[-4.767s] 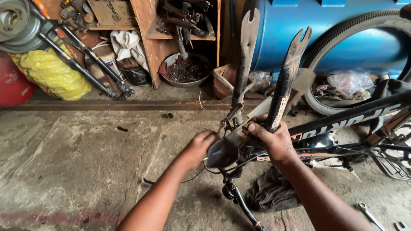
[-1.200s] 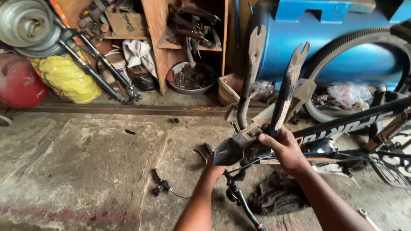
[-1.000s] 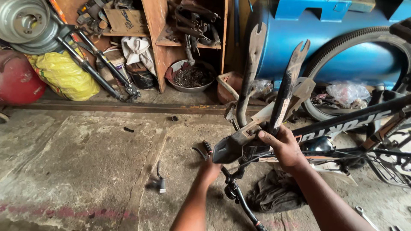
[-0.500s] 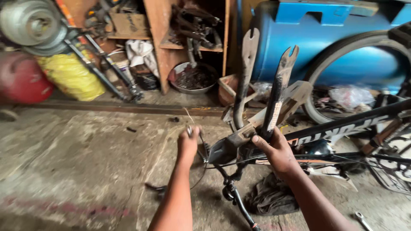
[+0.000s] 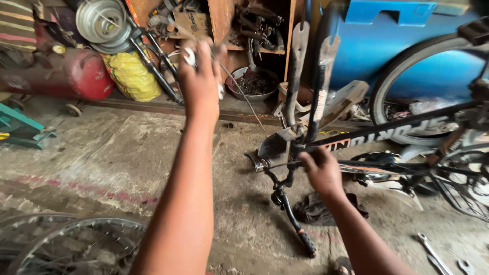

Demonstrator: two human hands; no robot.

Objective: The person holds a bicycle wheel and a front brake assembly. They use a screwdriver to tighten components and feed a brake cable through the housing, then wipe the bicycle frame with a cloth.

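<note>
The left hand (image 5: 201, 76) is raised high, fingers closed around a small pale part and the upper end of a thin cable (image 5: 244, 94). The cable runs down and to the right from that hand toward the head of the upturned bicycle frame (image 5: 387, 132). The right hand (image 5: 321, 170) is lower, fingers clamped on the frame's top end just below the fork (image 5: 305, 76), whose two legs stand straight up. The frame is black with a band of white and orange lettering along its tube; it lies on the concrete floor (image 5: 102, 163), stretching away to the right of the right hand.

One handlebar grip (image 5: 300, 234) points down at the floor below the right hand, with a dark rag (image 5: 316, 211) just beside it. Behind the frame stands one large blue drum (image 5: 387, 46), and one tyred wheel (image 5: 407, 86) leans before it.

Left of the frame, against the back wall: one red cylinder (image 5: 71, 76) lying on its side, one yellow sack (image 5: 131, 76) beside it, one metal bowl (image 5: 252, 86) in the wooden shelf unit. Two bare spoked rims (image 5: 76, 244) lie at the lower left. Two spanners (image 5: 433, 252) lie on the floor, lower right of the frame.
</note>
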